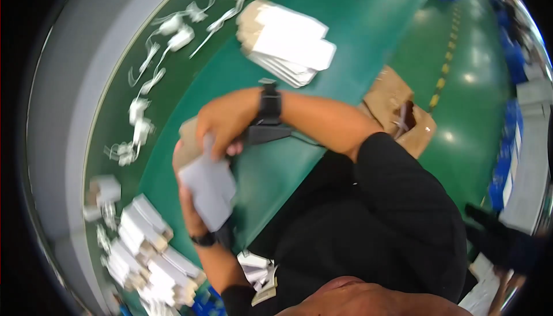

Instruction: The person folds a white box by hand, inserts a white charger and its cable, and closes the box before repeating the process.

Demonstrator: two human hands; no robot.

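A small pale grey-white carton (210,192) with a brown inner side is between my two hands, blurred by motion. My left hand (181,169), partly hidden behind the carton, wraps its fingers around the left side; a black band circles that wrist. Over the carton's brown upper end bends my right hand (226,119), thumb and fingers closed on its edge, a black watch (269,104) on the wrist. Just beside the right wrist, a black device (268,134) with a cable lies on the green work surface (259,183).
A stack of flat white cartons (294,42) lies beyond my right forearm. White adapters with cables (181,38) line the curved green belt at left. Several white boxes (141,224) are piled at lower left. To the right are a brown cardboard box (423,134) and black-yellow floor tape (442,77).
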